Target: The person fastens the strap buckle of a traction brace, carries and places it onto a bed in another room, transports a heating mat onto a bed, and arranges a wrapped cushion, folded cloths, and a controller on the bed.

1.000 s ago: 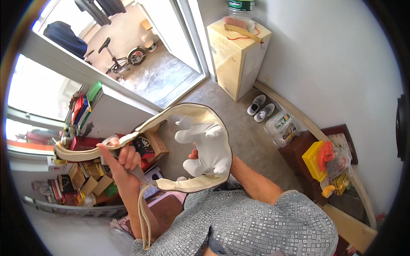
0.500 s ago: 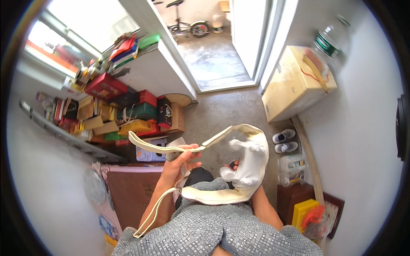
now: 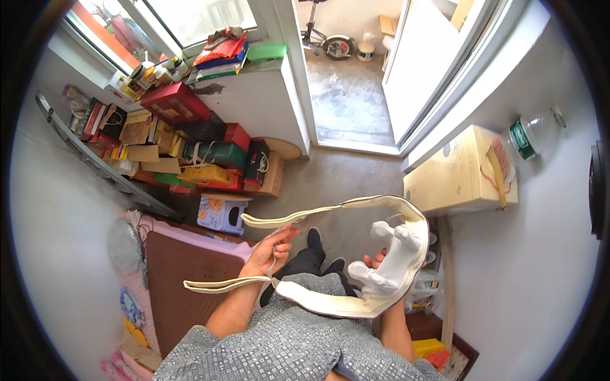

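Note:
A curved cream neck massager (image 3: 330, 305), with white rounded knobs (image 3: 391, 257) along its inner side, is held out in front of my body. Its two looped strap ends (image 3: 222, 286) point to the left. My left hand (image 3: 272, 253) is closed, fingers curled, around a thin grey cord that runs between the two strapped arms. Behind the knobbed section, my right hand (image 3: 375, 259) grips the massager from its far right side. Only some of its fingertips show past the white part; the rest is hidden.
Boxes and books (image 3: 210, 155) are piled at the left, beside a metal ladder (image 3: 108, 162). A brown board (image 3: 184, 286) lies near my left arm. On the right stands a wooden box (image 3: 445, 171) with a plastic bottle (image 3: 524, 136). Ahead is an open door (image 3: 422, 63).
The massager has shifted right in view, and its upper strap has swung down and right. The lower strap has lifted to lie nearly level. My view has turned left.

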`<control>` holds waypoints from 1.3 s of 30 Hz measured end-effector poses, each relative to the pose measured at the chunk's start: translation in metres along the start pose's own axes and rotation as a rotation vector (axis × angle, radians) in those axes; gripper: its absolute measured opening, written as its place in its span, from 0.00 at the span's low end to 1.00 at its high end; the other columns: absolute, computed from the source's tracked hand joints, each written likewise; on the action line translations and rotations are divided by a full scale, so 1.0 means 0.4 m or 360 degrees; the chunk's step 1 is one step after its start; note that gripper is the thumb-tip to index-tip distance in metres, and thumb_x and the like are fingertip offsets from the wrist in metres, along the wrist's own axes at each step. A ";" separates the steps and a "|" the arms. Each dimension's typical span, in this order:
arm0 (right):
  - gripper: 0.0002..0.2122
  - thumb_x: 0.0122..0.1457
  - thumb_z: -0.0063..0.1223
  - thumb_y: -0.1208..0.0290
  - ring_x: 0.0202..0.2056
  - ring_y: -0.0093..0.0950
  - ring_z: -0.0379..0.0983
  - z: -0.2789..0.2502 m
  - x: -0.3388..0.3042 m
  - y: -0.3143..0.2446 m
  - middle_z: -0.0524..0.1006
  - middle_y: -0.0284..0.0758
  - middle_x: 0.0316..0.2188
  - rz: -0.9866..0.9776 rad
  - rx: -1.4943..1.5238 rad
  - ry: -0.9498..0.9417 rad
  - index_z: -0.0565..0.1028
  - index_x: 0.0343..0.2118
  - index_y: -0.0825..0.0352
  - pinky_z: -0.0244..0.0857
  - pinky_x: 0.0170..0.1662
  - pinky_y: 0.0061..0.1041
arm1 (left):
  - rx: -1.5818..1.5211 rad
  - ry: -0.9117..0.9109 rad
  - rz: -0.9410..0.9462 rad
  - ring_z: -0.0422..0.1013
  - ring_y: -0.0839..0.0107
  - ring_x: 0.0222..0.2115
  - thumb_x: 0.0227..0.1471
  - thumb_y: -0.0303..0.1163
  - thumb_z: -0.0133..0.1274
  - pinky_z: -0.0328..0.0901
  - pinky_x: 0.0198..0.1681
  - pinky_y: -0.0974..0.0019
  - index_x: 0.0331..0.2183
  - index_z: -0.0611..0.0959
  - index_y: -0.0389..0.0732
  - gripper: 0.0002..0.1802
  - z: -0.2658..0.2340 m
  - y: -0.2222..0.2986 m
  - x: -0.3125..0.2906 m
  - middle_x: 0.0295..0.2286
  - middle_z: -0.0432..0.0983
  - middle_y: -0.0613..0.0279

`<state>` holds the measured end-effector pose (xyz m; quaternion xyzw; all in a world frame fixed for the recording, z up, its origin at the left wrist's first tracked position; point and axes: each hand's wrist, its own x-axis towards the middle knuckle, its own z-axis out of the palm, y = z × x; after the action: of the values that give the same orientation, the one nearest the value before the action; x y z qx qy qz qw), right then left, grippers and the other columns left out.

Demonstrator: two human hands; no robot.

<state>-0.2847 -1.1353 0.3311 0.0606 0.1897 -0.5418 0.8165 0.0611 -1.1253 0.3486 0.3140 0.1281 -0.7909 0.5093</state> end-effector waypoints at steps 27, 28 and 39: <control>0.44 0.59 0.41 0.29 0.64 0.40 0.59 0.229 0.556 -0.194 0.58 0.35 0.67 0.0454 -0.0792 -0.0311 0.52 0.70 0.56 0.57 0.65 0.48 | -0.0068 0.0138 0.0135 0.66 0.52 0.57 0.49 0.76 0.48 0.65 0.56 0.41 0.65 0.54 0.39 0.59 0.220 -0.005 0.342 0.58 0.64 0.51; 0.44 0.58 0.42 0.29 0.63 0.40 0.61 0.213 0.586 -0.213 0.60 0.36 0.66 0.0648 -0.0924 -0.0415 0.53 0.69 0.57 0.58 0.64 0.48 | -0.0128 0.0200 0.0176 0.66 0.54 0.57 0.49 0.77 0.46 0.66 0.55 0.44 0.64 0.56 0.40 0.59 0.256 -0.006 0.357 0.57 0.65 0.53; 0.52 0.41 0.73 0.41 0.50 0.34 0.75 0.369 0.703 -0.110 0.74 0.42 0.52 0.1273 -0.1641 -0.0784 0.61 0.61 0.76 0.73 0.50 0.34 | -0.0164 0.0137 0.0740 0.68 0.68 0.52 0.46 0.82 0.41 0.67 0.53 0.61 0.69 0.51 0.42 0.65 0.246 -0.028 0.321 0.52 0.70 0.57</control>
<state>-0.1929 -1.4405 0.3661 -0.3942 0.1951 -0.0384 0.8973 -0.0213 -1.2651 0.3426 0.3422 0.1141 -0.6308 0.6870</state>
